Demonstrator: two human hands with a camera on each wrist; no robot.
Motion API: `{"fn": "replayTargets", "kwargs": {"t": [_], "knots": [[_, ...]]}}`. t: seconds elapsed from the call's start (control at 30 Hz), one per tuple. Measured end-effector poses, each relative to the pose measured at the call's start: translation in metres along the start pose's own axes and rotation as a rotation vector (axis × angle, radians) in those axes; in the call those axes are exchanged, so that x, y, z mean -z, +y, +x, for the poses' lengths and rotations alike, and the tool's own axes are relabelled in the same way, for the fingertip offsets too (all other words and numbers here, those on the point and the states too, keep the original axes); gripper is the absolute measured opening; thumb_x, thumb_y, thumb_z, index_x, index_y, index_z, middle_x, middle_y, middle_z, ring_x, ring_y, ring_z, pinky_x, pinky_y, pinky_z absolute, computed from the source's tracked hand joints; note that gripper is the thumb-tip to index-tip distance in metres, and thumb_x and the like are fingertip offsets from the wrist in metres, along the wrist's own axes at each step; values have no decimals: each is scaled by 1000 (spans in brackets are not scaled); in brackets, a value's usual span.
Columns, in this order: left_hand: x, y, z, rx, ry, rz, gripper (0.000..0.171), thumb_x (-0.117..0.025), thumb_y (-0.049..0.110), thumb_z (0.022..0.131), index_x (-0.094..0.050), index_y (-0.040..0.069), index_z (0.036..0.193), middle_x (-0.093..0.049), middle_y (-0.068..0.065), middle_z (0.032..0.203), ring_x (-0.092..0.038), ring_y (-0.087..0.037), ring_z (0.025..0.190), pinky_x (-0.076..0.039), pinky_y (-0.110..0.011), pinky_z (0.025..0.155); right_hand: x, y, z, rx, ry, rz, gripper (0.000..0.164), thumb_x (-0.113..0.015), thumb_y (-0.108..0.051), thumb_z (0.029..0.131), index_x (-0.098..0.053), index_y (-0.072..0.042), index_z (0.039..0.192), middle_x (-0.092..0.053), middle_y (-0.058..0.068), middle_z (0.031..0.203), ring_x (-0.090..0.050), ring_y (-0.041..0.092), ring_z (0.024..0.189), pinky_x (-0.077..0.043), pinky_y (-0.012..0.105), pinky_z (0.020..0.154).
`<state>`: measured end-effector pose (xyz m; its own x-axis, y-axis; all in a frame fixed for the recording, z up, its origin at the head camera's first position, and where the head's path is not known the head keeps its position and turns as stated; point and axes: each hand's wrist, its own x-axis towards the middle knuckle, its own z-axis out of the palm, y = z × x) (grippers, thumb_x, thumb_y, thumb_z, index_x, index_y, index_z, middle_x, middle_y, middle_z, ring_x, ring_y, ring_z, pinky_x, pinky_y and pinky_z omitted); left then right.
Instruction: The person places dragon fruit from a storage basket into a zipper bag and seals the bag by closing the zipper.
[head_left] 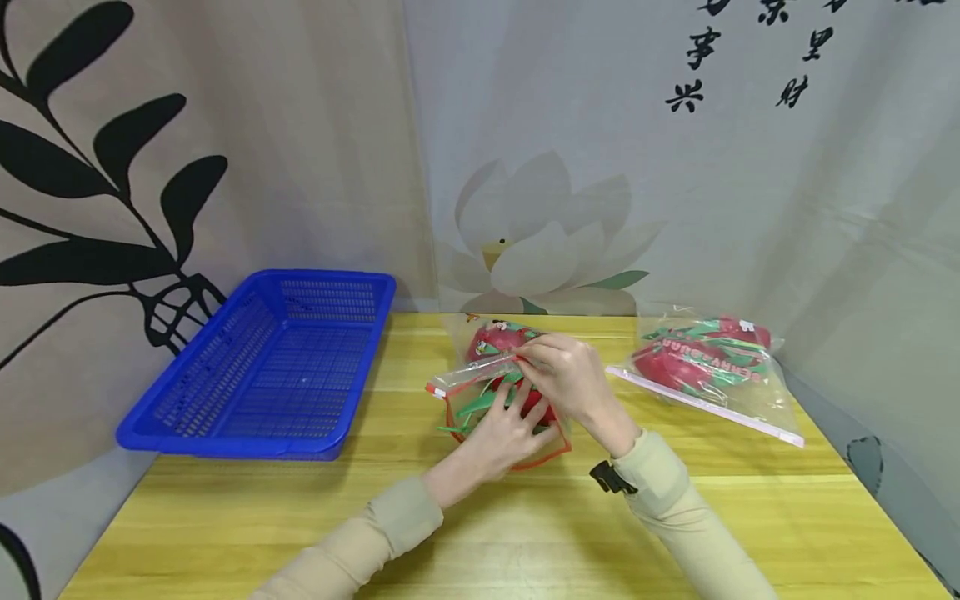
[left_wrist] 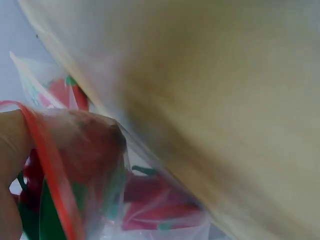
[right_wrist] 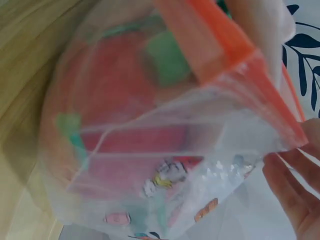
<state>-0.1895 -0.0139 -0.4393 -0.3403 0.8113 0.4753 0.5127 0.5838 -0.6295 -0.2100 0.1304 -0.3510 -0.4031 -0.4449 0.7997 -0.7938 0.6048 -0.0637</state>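
My right hand (head_left: 566, 375) pinches the red-edged rim of a clear zip bag (right_wrist: 125, 165) between thumb and fingertips. Red and green items (right_wrist: 120, 85), partly blurred by the plastic, fill this bag. Its orange-red strip (left_wrist: 52, 175) runs across the mouth. At that mouth, my left hand (head_left: 510, 429) has its fingers spread and reaching over the red and green contents. In the left wrist view, only part of the left hand (left_wrist: 10, 170) shows, beside the strip. Whether those fingers touch the contents cannot be seen clearly.
A blue plastic basket (head_left: 360, 367) stands on the left of the wooden table (head_left: 480, 533). On the right lies another clear zip bag (head_left: 705, 358) with red and green contents and a pale pink strip. A printed curtain (head_left: 315, 150) hangs behind.
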Motion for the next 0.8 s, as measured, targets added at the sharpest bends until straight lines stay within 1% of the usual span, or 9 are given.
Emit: {"fn": "replayTargets", "kwargs": {"t": [0.1,0.17,0.23,0.3,0.4,0.5,0.57,0.7,0.8], "knots": [[-2,-10,3,-95,-7,9,74,-80,53,62,-48,39,127,-53,-1,130,-52,-30,118,-49,-41,94,3,1,0,19,40,-7,11,-79,-1,70,-75,-2,80,-73,8,76,-68,18,67,-56,28,60],[-4,-18,4,-147,-42,-1,73,-80,51,64,-47,39,128,-50,1,133,-49,-30,123,-48,-41,98,7,1,0,21,78,-5,12,-79,1,69,-74,-1,79,-72,9,75,-67,19,66,-56,28,58],[-6,-24,3,-182,-82,-7,73,-81,50,64,-47,38,128,-49,3,136,-44,-31,129,-46,-41,102,11,2,0,13,98,4,12,-78,2,68,-73,-1,78,-71,10,74,-67,20,66,-55,28,57],[-7,-29,2,-193,-113,-11,73,-82,50,63,-47,38,126,-48,7,138,-41,-30,134,-44,-40,105,13,2,-1,-7,94,14,11,-77,4,69,-72,-1,79,-71,10,74,-66,20,64,-55,27,56],[-9,-28,1,-140,-107,-25,63,-81,47,69,-50,38,123,-48,6,140,-40,-29,136,-44,-42,105,15,3,-2,-44,56,-2,10,-76,2,72,-73,0,81,-72,10,76,-67,19,64,-56,26,57],[-9,-23,-2,-52,-57,-26,56,-80,44,71,-54,36,120,-50,0,141,-45,-29,131,-48,-43,100,16,4,-2,-88,30,-20,9,-75,1,74,-73,-1,82,-72,10,76,-67,19,64,-56,27,57],[-8,-19,-3,-8,-34,-18,54,-79,45,71,-56,35,119,-51,-3,140,-48,-30,127,-49,-43,97,17,5,-1,-114,25,-28,8,-76,0,74,-73,-1,82,-72,10,76,-67,18,63,-56,27,57],[-8,-15,-7,13,2,6,57,-81,47,67,-59,35,119,-57,2,134,-50,-28,126,-48,-42,97,18,8,-1,-145,12,-34,6,-75,-2,76,-74,-2,82,-73,10,76,-67,17,61,-56,28,56],[-10,-15,-7,24,77,5,55,-81,45,68,-61,33,117,-61,4,128,-51,-26,124,-49,-43,96,19,10,0,-163,5,-30,7,-75,-4,77,-74,-2,84,-74,11,79,-68,18,62,-56,29,57]]}}
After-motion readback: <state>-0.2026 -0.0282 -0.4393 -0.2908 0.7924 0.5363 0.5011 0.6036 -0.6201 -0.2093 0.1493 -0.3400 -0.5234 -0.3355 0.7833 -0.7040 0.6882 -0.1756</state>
